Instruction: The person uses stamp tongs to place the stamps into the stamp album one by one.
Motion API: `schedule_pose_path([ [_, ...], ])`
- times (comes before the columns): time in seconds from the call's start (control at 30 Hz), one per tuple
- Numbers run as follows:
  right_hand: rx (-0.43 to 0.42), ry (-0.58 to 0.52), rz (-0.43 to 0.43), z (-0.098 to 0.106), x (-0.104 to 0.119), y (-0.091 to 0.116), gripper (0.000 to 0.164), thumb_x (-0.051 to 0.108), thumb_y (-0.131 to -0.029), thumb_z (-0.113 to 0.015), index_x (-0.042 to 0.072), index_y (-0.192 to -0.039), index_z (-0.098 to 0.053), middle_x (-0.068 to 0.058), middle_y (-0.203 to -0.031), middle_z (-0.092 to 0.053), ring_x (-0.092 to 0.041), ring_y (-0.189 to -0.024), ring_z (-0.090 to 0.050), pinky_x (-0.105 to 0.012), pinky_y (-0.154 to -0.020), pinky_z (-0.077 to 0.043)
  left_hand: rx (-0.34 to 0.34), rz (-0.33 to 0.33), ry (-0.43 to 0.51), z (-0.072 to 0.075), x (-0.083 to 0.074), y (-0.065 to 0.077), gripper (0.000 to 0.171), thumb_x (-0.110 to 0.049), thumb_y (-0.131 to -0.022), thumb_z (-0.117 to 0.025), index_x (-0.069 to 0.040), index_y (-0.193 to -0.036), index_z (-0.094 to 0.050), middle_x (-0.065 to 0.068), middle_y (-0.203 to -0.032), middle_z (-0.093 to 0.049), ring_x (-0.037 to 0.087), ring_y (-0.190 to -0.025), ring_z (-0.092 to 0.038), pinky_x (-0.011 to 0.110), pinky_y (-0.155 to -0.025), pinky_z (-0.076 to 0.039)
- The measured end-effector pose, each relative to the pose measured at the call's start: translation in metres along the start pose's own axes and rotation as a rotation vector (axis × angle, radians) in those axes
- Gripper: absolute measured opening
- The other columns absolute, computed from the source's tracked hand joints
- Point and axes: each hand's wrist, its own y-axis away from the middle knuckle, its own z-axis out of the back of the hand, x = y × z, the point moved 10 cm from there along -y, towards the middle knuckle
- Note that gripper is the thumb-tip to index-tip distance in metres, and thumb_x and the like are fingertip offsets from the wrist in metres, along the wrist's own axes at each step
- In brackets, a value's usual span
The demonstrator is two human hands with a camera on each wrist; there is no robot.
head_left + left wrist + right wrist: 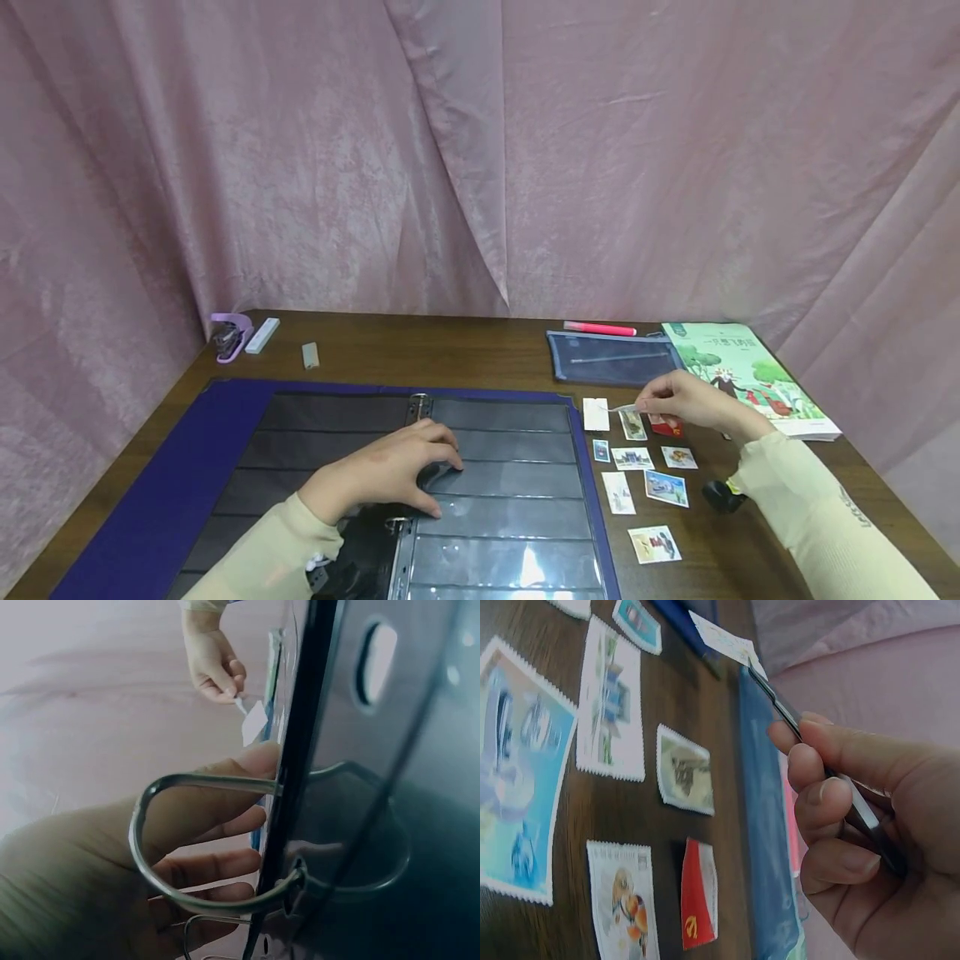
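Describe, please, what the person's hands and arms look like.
The left hand and right hand wear no gloves. The left sleeve and right sleeve are long and pale cream; the right one bears dark lettering. A black device shows at the right cuff, a dark one at the left.

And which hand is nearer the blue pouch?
Right. The right hand, holding tweezers, is by the near right corner of the blue pouch; the left hand is farther off, over the open binder, left of the pouch.
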Motion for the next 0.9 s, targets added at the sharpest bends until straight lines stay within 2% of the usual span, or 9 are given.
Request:
schedule_pose_path([
  [0.2,-0.047,-0.018,0.006,-0.001,0.012,0.007,0.029,0.025,-0.087,-0.058,-0.002,-0.093,-0.064,-0.002,-0.065,-0.050,-0.006,-0.051,-0.044,-0.023,-0.047,-0.041,-0.020,0.026,-0.077,0.005,-0.004,0.001,0.043,-0.042,-0.068,-0.074,-0.024,-0.105,-0.063,-0.007,-0.113,-0.054,0.011,-0.105,-0.048,0.030,-0.089,-0.044],
  [0.43,-0.072,-0.031,0.029,-0.003,0.026,0.014,0.030,0.027,-0.085,-0.059,-0.002,-0.093,-0.064,0.000,-0.062,-0.050,-0.006,-0.050,-0.045,-0.024,-0.045,-0.040,-0.089,0.083,-0.164,0.012,-0.007,-0.001,0.039,-0.040,-0.069,-0.073,-0.017,-0.101,-0.065,-0.005,-0.098,-0.059,0.012,-0.094,-0.054,0.029,-0.084,-0.046],
  [0.63,-0.097,-0.065,0.068,-0.009,0.041,0.018,0.030,0.026,-0.086,-0.058,-0.002,-0.093,-0.063,0.002,-0.061,-0.050,-0.005,-0.049,-0.045,-0.025,-0.046,-0.042,-0.145,0.119,-0.165,0.013,-0.007,-0.002,0.034,-0.035,-0.069,-0.074,-0.015,-0.097,-0.067,-0.004,-0.092,-0.062,0.012,-0.087,-0.056,0.028,-0.078,-0.048],
  [0.8,-0.107,-0.113,0.104,-0.018,0.055,0.019,0.028,0.025,-0.088,-0.056,-0.002,-0.094,-0.063,-0.001,-0.064,-0.051,-0.003,-0.050,-0.044,-0.026,-0.045,-0.042,-0.156,0.106,-0.175,0.010,-0.008,-0.003,0.034,-0.037,-0.068,-0.074,-0.016,-0.094,-0.067,-0.004,-0.087,-0.058,0.010,-0.080,-0.053,0.026,-0.073,-0.047],
  [0.9,-0.110,-0.122,0.113,-0.024,0.063,0.020,0.026,0.025,-0.088,-0.055,0.001,-0.093,-0.064,0.000,-0.065,-0.051,-0.003,-0.050,-0.044,-0.025,-0.043,-0.040,-0.174,0.098,-0.172,0.009,-0.008,-0.003,0.035,-0.038,-0.068,-0.074,-0.015,-0.092,-0.066,-0.004,-0.088,-0.057,0.011,-0.082,-0.052,0.028,-0.077,-0.045],
])
